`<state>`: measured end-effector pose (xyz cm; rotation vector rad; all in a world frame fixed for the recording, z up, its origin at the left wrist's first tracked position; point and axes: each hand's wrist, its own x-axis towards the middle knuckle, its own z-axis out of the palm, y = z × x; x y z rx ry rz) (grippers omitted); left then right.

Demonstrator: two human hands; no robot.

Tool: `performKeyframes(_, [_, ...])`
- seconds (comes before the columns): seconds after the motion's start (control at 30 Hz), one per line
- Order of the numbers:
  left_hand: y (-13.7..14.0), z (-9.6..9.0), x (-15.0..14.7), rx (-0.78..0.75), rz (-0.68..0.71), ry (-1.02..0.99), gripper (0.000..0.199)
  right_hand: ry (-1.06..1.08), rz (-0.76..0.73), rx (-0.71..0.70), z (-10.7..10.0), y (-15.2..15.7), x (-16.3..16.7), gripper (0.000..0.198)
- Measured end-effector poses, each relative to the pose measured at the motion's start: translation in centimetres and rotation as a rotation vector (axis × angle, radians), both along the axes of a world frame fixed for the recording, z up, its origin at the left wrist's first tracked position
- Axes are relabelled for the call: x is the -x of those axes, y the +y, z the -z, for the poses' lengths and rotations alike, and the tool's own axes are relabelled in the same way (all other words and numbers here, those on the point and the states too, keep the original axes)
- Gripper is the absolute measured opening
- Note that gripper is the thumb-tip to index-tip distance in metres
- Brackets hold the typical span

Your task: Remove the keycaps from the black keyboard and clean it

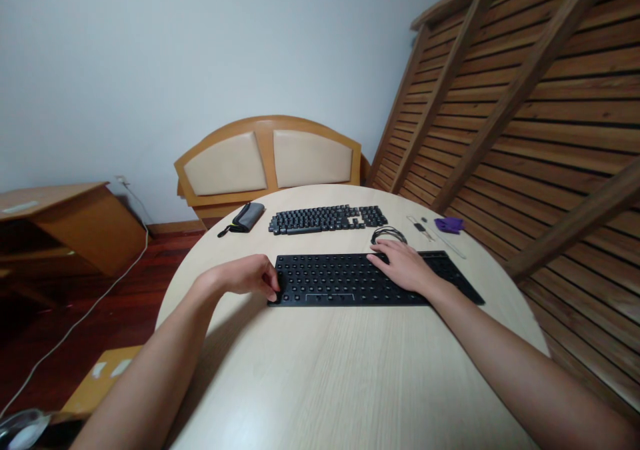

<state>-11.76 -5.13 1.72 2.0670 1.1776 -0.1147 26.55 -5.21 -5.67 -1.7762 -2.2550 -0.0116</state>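
Observation:
A black keyboard base (330, 280) with its switches bare lies flat across the table in front of me. At its near left corner, my left hand (257, 277) pinches what appears to be a small black keycap, mostly covered by the fingertips. My right hand (403, 267) rests flat on the right half of the base, fingers stretched towards the left. Behind the base, many loose black keycaps (320, 219) are laid out in keyboard order, with gaps towards the right. A coiled black cable (387, 235) sits just beyond my right fingers.
On the round pale table (320, 370) a grey pouch (249, 217) stands at the far left. Far right are a purple cloth (449, 225), a small puller-like tool (420, 228) and a thin pale stick (450, 245). A wooden slatted frame (525, 123) leans along the right side.

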Motion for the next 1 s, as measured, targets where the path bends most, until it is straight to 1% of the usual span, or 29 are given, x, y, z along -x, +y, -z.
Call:
performKeyframes(0.27, [-0.38,-0.54,-0.34,-0.02,0.015,0.023,0.017,0.006,0.009,-0.011,-0.07,-0.19,0.14,0.055])
performKeyframes(0.47, [-0.29,-0.48,-0.33,0.005,0.0,0.028,0.017,-0.011,0.011,-0.012,-0.2,-0.19,0.19,0.055])
performKeyframes(0.67, [-0.32,-0.59,-0.4,-0.026,0.018,0.044,0.017,-0.008,0.011,-0.01,-0.22,-0.23,0.24,0.053])
performKeyframes(1.0, [0.25,0.06,0.05,-0.003,0.023,0.032,0.018,0.002,0.008,-0.016,-0.05,-0.21,0.19,0.054])
